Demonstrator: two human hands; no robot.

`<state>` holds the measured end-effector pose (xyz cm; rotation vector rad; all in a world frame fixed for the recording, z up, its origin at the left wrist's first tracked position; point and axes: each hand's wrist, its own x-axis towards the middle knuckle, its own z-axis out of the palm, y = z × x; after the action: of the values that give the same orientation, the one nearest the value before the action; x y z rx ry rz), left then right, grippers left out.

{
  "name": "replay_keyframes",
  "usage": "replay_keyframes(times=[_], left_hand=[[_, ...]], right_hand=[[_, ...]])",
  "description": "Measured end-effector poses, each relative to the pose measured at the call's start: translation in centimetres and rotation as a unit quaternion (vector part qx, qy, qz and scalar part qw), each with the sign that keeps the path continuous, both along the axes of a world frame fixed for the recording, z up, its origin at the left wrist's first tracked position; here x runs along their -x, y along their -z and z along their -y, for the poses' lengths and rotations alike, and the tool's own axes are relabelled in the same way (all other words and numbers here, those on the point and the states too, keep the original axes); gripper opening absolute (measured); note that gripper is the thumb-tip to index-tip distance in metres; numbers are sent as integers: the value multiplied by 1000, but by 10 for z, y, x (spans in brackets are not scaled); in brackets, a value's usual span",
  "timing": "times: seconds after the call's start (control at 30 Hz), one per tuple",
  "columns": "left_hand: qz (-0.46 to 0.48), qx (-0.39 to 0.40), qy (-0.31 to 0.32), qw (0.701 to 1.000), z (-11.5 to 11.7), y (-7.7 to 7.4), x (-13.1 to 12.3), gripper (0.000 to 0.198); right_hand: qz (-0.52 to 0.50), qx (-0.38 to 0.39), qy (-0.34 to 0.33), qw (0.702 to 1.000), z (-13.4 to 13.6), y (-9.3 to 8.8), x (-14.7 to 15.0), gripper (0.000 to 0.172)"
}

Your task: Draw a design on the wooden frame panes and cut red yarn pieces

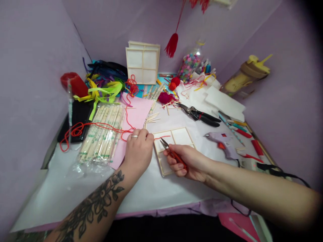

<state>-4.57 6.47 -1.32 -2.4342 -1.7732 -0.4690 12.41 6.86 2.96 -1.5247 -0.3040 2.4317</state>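
Closed around red yarn [108,126], my left hand [139,148] is at the left edge of a small wooden frame. A short end of the yarn sticks out to its right, and the rest trails left over a bag of chopsticks. My right hand [185,161] grips red-handled thread snips [174,155], whose blades are parted and point up and left, close to the yarn end. Beneath both lies the frame [185,136], backed in white and divided into panes, partly hidden by my right hand.
Bagged chopsticks [101,134] lie left, on pink paper [137,111]. Pruning shears [202,116] and a glue gun [223,143] lie right. Behind stand two finished-looking frames [142,64], a bottle of pompoms [190,65] and a yellow-lidded tumbler [246,75]. A red tassel [172,44] hangs above.
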Motion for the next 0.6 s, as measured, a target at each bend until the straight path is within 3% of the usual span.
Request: replay_keyframes(times=[0.6], left_hand=[[33,-38,23,998,3,-4,0,10]], right_hand=[[-15,-6,5,1000,-3,1,6,28]])
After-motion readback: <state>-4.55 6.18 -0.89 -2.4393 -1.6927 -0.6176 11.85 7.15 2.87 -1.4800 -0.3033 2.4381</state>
